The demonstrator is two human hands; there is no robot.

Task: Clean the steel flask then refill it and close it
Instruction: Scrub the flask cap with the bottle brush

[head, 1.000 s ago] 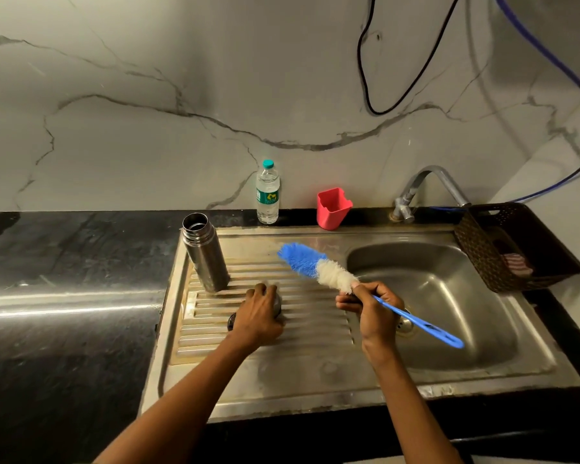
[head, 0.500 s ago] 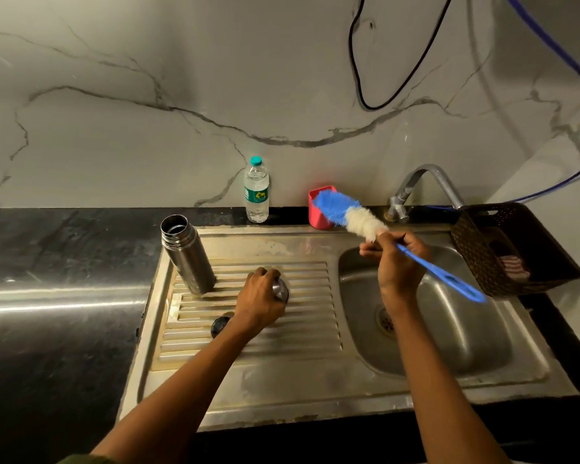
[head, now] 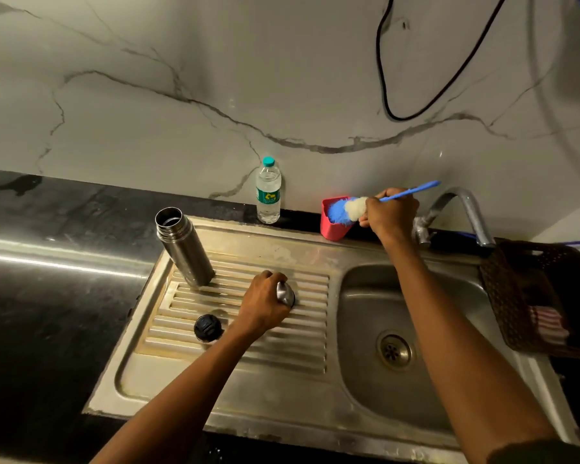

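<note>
Left grip (head: 263, 308) curled over steel cap (head: 284, 293) on ridged drainboard (head: 248, 333); right grip (head: 390, 212) clamped on blue brush (head: 345, 209), bristle head dipped in red cup (head: 332, 226) by tap (head: 456, 209). Steel flask (head: 183, 246) stands open, upright, left of left grip, apart; black stopper (head: 208, 327) just beside that wrist.

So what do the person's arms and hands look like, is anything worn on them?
Both hands, left hand and right hand, are bare: no gloves, and no rings, watch or bands show. The forearms are uncovered up to the bottom edge of the picture. Only at the lower right corner does a dark olive sleeve edge show on the right arm.
</note>
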